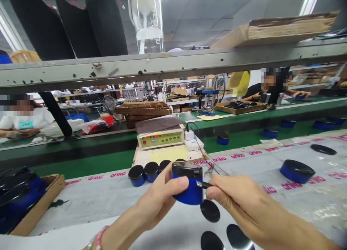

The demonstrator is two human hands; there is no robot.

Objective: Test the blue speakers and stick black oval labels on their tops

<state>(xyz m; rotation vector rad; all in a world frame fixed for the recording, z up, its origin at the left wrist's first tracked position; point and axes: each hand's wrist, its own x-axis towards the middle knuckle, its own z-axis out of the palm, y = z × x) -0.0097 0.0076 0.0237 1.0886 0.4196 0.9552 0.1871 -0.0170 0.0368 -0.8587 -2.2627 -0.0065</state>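
Observation:
My left hand (165,195) is closed around a blue round device with a glossy black top (187,186), lifted above the bench. A small port marked "DC5V" shows on its black rim. Between thumb and fingers, my right hand (233,194) pinches a black USB cable plug (204,184). The plug's metal tip is right at the device's blue side, below the port; whether it touches I cannot tell. Several black discs (210,211) lie on the white surface under my hands. Behind my left hand stand similar blue-and-black devices (137,175) in a row.
A cardboard box (40,206) of blue devices sits at left. Ahead is a tester box with lit lights (161,138) beside a white adapter (192,139). More devices rest on the green conveyor (103,158). A shelf beam (173,67) crosses overhead. Two people work beyond the conveyor.

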